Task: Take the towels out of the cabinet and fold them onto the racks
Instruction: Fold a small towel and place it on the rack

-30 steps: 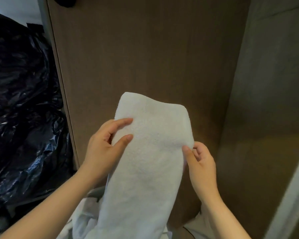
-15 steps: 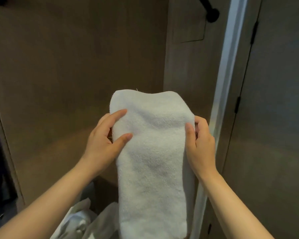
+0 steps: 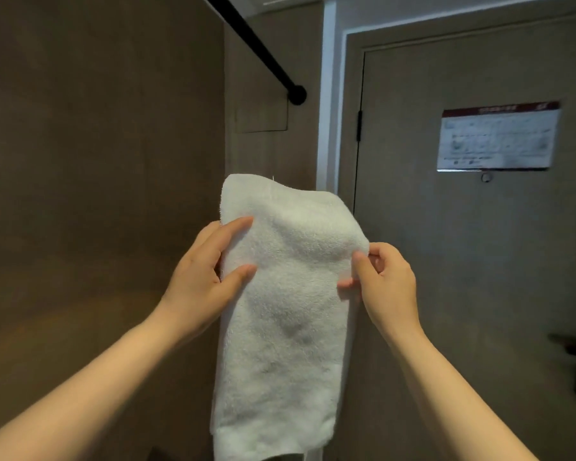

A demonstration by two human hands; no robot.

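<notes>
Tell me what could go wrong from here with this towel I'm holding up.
1. The left hand and right hand hold the towel only by its side edges near the top. The right pinch looks small, so that edge may slip and the fold open.
2. The long lower part hangs free, so it could swing out of shape, or brush the door if carried that way.
</notes>
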